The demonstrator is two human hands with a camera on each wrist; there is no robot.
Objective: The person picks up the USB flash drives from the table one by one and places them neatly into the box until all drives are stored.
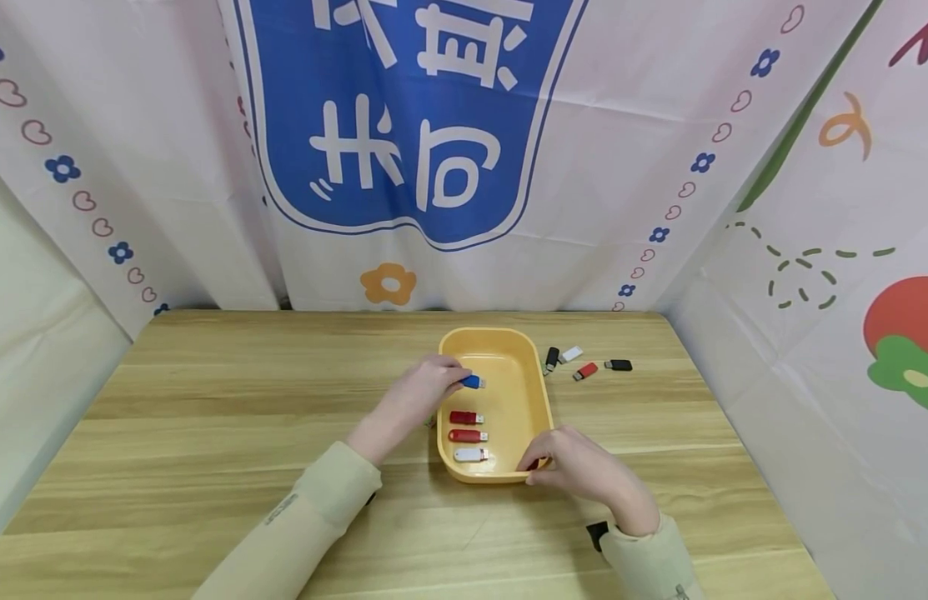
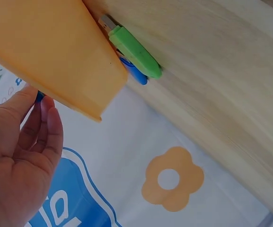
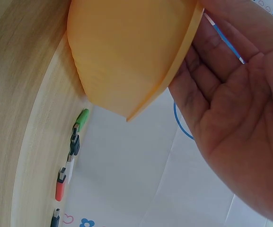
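Observation:
My left hand (image 1: 426, 387) reaches over the left rim of a yellow tray (image 1: 509, 398) and pinches a blue USB stick (image 1: 474, 382), its metal plug pointing right. Below it in the tray lie a dark red USB stick (image 1: 466, 417), a brighter red one (image 1: 468, 436) and a white one (image 1: 471, 455), in a column with plugs to the right. At the tray's near right corner, my right hand (image 1: 576, 462) bends its fingers over the rim around a dark red USB stick (image 1: 534, 464), mostly hidden by them.
Right of the tray on the wooden table (image 1: 283, 358) lie two black USB sticks, a white one (image 1: 572, 354) and a red one (image 1: 586, 371). Beside the tray's outer left wall are a green stick (image 2: 135, 52) and a blue one (image 2: 135, 73). A printed curtain hangs behind.

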